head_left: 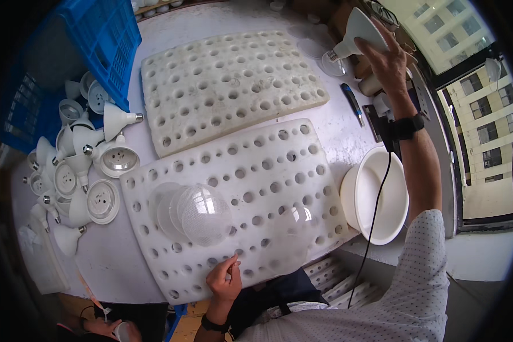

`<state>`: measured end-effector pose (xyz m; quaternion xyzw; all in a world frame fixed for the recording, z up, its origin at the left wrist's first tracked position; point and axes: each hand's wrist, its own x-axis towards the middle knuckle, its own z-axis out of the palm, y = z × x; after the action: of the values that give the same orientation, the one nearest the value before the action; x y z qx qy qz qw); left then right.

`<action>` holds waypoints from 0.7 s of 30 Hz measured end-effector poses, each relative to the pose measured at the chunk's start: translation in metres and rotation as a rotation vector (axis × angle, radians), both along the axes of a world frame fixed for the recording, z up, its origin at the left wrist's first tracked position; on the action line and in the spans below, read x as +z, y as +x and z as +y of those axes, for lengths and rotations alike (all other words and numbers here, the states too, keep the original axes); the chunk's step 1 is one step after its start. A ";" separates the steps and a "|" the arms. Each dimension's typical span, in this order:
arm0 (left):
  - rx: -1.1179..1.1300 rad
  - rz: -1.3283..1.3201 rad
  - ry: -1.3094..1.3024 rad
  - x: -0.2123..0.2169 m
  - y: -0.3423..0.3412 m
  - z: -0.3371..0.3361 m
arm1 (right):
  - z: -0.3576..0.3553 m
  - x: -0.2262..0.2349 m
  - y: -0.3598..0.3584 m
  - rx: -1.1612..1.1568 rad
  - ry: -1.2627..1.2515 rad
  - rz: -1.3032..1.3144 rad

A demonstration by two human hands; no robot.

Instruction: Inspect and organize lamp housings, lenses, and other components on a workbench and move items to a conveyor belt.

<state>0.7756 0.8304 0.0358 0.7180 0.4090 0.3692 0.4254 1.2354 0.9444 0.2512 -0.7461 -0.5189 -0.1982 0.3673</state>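
My right hand [386, 60] is stretched to the far right, its fingers wrapped round a white cone-shaped lamp bulb housing [359, 29]. The metal screw base points down and left, at a small round clear piece [334, 65]; I cannot tell whether they touch. Close to the front edge of the near white foam board [279, 188], my left hand [226, 280] is closed, thumb and fingers together with nothing visible in them. Several overlapping clear round lens covers [202, 215] lie on that board, and another clear cover [293, 233] rests to their right.
Many bulb housings [85, 139] crowd the left side, below a blue crate [105, 48]. Behind sits a second holed foam board [228, 80]. A white basin [350, 194] and blue-black screwdriver [352, 102] are right. A black cable [380, 194] hangs from my right wrist. Another person's hand [100, 326] shows lower left.
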 end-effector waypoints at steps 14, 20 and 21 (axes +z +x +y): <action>0.139 0.259 0.008 -0.007 0.004 -0.006 | 0.212 -0.142 0.145 -0.167 -0.185 -0.182; 0.164 0.438 0.059 -0.001 0.008 -0.006 | 0.250 -0.174 0.160 -0.173 -0.135 -0.263; 0.178 0.438 0.031 0.000 0.009 -0.005 | 0.252 -0.176 0.163 -0.169 -0.143 -0.257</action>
<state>0.7848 0.8252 0.0355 0.7486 0.5474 0.2468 0.2813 1.3980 1.1964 0.0751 -0.7798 -0.5097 -0.2846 0.2261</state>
